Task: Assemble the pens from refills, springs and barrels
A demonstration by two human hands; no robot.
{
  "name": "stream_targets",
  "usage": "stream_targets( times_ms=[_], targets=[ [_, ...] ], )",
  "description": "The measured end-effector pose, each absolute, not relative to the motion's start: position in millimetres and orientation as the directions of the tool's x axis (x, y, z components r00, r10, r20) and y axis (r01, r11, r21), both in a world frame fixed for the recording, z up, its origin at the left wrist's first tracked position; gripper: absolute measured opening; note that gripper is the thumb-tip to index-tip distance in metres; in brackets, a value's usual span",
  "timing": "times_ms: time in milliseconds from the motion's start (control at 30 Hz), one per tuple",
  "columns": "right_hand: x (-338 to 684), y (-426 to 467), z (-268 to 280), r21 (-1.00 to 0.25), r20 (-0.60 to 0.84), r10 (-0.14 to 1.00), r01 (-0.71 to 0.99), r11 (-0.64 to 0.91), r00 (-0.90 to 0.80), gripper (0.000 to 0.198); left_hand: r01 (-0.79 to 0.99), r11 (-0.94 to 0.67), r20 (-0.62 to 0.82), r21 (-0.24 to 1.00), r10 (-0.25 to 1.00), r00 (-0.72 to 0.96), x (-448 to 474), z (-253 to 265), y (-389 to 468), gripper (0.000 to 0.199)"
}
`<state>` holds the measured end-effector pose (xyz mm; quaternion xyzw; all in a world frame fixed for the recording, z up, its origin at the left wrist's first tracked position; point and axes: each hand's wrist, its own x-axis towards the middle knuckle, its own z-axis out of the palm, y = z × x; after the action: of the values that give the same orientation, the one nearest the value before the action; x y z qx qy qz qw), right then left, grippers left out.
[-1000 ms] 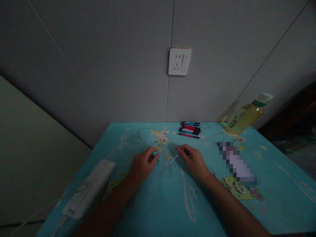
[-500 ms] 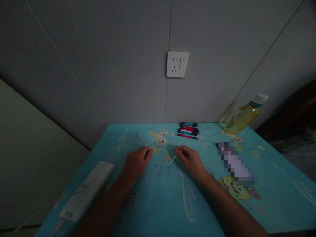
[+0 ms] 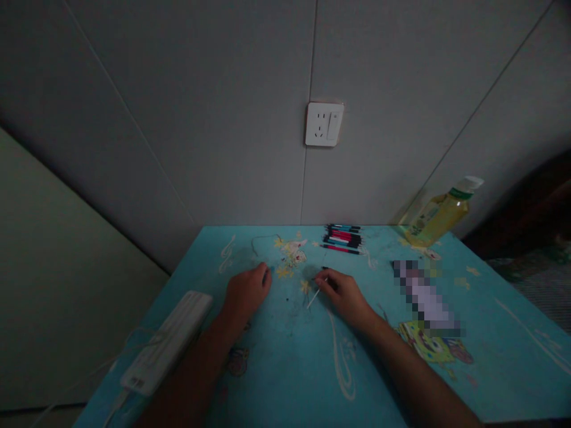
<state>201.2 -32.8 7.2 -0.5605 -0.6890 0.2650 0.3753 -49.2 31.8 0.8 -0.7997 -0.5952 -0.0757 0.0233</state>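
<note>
My right hand [image 3: 342, 292] is closed in a pinch on a thin white stick [image 3: 314, 298], which slants down to the left from the fingertips. A small dark bit shows beside those fingers; its kind is too small to tell. To the left, my left hand [image 3: 248, 290] rests with its fingers curled together, and whatever lies in them is hidden. Beyond my right hand, a row of pens [image 3: 342, 236] with black, red and blue barrels lies near the wall. Small dark specks dot the blue tablecloth [image 3: 285, 368] between my hands.
A white power strip [image 3: 168, 342] with cables lies at the left edge. On the right are a blurred-out phone-shaped object [image 3: 426, 297] and a bottle of yellow liquid [image 3: 439, 217] by the wall. A socket plate [image 3: 324, 124] is on the wall behind.
The view has shifted slightly, so the table sits a little lower and to the right. My right hand still pinches the white stick, which now slants more steeply. My left hand remains curled.
</note>
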Motion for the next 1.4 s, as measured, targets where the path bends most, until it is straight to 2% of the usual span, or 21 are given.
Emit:
stream_targets(
  times_ms=[133, 300, 433, 600, 700, 767, 900, 1000, 1100, 1267, 1400],
  targets=[
    [186, -27, 16, -0.725, 0.198, 0.963, 0.634, 0.269, -0.183, 0.019, 0.937, -0.348, 0.079, 0.024, 0.935, 0.345, -45, 0, 23, 0.03],
    [155, -3, 26, -0.542, 0.139, 0.937, 0.767, 0.343, -0.321, 0.017, 0.939, -0.34, 0.067, 0.057, 0.939, 0.337, -41, 0, 19, 0.033],
    [140, 18, 21, -0.481, 0.075, 0.92, 0.794, 0.371, -0.385, 0.012, 0.94, -0.331, 0.075, 0.079, 0.942, 0.326, -39, 1, 17, 0.036],
    [147, 27, 16, -0.487, 0.106, 0.911, 0.778, 0.397, -0.399, 0.013, 0.924, -0.37, 0.099, 0.099, 0.927, 0.361, -39, -2, 15, 0.037],
    [168, 29, 18, -0.523, 0.143, 0.937, 0.779, 0.346, -0.32, 0.014, 0.919, -0.377, 0.114, 0.113, 0.924, 0.365, -38, -1, 14, 0.035],
    [186, 30, 20, -0.541, 0.117, 0.952, 0.786, 0.299, -0.281, 0.016, 0.911, -0.388, 0.142, 0.137, 0.918, 0.37, -36, 1, 12, 0.03],
    [214, 32, 17, -0.554, 0.09, 0.965, 0.792, 0.255, -0.247, 0.016, 0.84, -0.51, 0.223, 0.185, 0.854, 0.469, -30, 7, 3, 0.027],
    [218, 30, 12, -0.559, 0.097, 0.97, 0.795, 0.238, -0.222, 0.017, 0.753, -0.631, 0.269, 0.187, 0.77, 0.579, -24, 8, -4, 0.039],
    [209, 28, 10, -0.535, 0.106, 0.963, 0.802, 0.265, -0.248, 0.017, 0.722, -0.67, 0.266, 0.175, 0.738, 0.62, -19, 6, -9, 0.048],
    [192, 29, 9, -0.5, 0.115, 0.934, 0.793, 0.348, -0.338, 0.018, 0.711, -0.686, 0.228, 0.156, 0.725, 0.65, -18, 5, -10, 0.03],
    [196, 26, 12, -0.501, 0.179, 0.926, 0.779, 0.376, -0.332, 0.025, 0.69, -0.709, 0.22, 0.148, 0.703, 0.676, -20, 9, -9, 0.021]
  ],
)
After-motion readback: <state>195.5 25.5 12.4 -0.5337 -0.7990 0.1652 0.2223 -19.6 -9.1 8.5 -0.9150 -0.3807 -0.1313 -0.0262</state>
